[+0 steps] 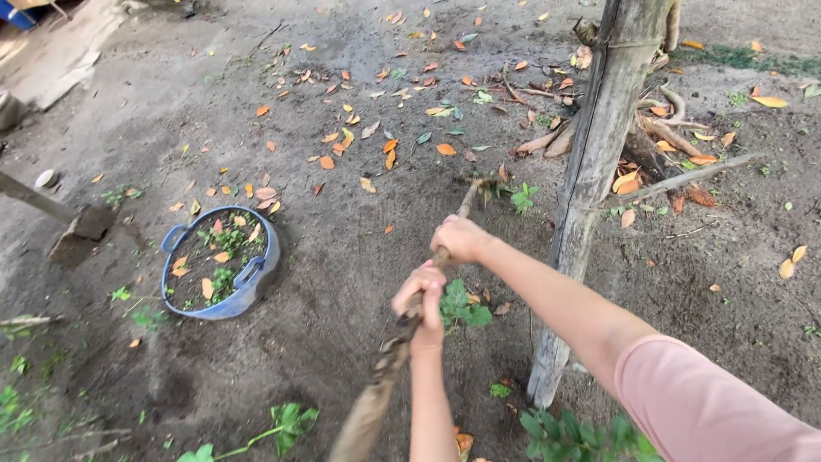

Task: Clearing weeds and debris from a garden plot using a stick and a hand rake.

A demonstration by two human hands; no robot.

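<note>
Both hands grip a long, rough wooden handle (389, 368) that runs from the bottom of the view up toward the ground ahead. My right hand (460, 238) holds it further up; my left hand (421, 295) holds it just below. The tool's far end (481, 184) rests on the dark soil among fallen leaves, and its head is hard to make out. A pink sleeve covers my right upper arm.
A blue tub (256, 275) holding soil, leaves and weeds sits to the left. A leaning wooden post (594, 171) stands just right of my hands, with roots and sticks (667, 128) behind it. Orange leaves (385, 145) litter the dirt. Small green plants (462, 306) grow nearby.
</note>
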